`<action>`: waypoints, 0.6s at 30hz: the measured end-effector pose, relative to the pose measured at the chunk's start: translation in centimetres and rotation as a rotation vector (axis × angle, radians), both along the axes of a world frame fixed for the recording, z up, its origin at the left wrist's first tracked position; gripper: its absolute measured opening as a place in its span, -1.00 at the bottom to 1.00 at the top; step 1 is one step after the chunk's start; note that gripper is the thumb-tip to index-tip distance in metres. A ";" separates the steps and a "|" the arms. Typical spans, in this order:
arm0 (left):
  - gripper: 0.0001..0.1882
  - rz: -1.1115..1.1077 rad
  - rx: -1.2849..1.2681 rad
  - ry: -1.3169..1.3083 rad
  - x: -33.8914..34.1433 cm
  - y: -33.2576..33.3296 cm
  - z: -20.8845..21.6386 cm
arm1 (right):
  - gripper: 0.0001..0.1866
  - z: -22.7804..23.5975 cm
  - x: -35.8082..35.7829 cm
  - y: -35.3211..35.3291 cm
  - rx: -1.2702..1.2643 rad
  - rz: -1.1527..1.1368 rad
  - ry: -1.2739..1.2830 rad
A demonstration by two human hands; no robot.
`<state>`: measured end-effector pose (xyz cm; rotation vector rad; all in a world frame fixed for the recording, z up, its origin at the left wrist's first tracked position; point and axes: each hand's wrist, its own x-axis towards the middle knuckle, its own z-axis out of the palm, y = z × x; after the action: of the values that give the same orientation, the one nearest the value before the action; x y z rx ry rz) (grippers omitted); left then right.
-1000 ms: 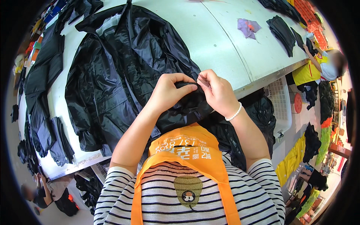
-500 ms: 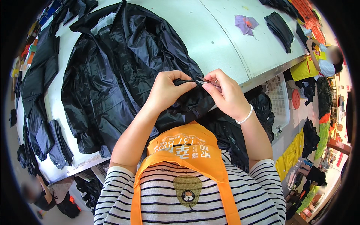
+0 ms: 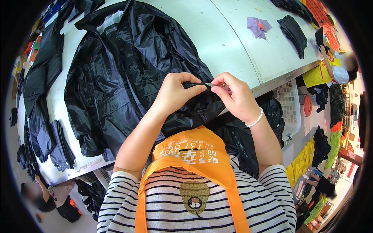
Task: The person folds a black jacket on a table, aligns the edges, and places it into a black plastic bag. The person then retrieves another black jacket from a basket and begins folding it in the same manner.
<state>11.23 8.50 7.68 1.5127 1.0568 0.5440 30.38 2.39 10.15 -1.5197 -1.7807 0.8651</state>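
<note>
Your black jacket (image 3: 103, 87) lies across the white table (image 3: 223, 50), its near part gathered toward you. It looks light, soft and slippery, so a seam or doubled fold should grip best. Your left hand (image 3: 175, 93) pinches a fold; your right hand (image 3: 236, 99) pinches a small pointed tool (image 3: 209, 84) beside it.

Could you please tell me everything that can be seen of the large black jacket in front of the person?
The black jacket looks like thin, glossy, heavily creased fabric. It lies spread on the pale table, collar toward the far side, with a lighter grey patch inside the neck. Seams cross its body, and its near part is bunched toward the person. The left hand pinches a fold there; the right hand holds a thin pointed tool at that fold.
</note>
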 end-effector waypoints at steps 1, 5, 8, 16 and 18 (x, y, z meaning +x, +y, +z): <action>-0.83 -0.002 0.011 -0.004 0.0 0.0 -0.1 | -0.85 -0.1 0.0 0.0 0.009 0.007 0.024; -0.81 -0.026 0.046 0.001 0.1 -0.1 0.2 | -0.85 0.0 -0.1 0.0 0.021 0.039 0.052; -0.80 -0.033 0.043 0.011 0.2 -0.2 0.1 | -0.85 0.3 -0.2 0.2 0.001 0.055 0.022; -0.83 -0.065 0.113 -0.079 0.1 -0.2 0.2 | -0.80 0.0 0.0 0.4 -0.018 0.007 0.124; -0.82 -0.053 0.112 -0.202 0.1 -0.4 0.2 | -0.79 0.0 -0.2 0.4 -0.009 -0.038 0.218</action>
<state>11.36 8.13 7.86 1.5429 0.8404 0.7130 30.22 2.81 10.10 -1.4019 -1.5881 0.9810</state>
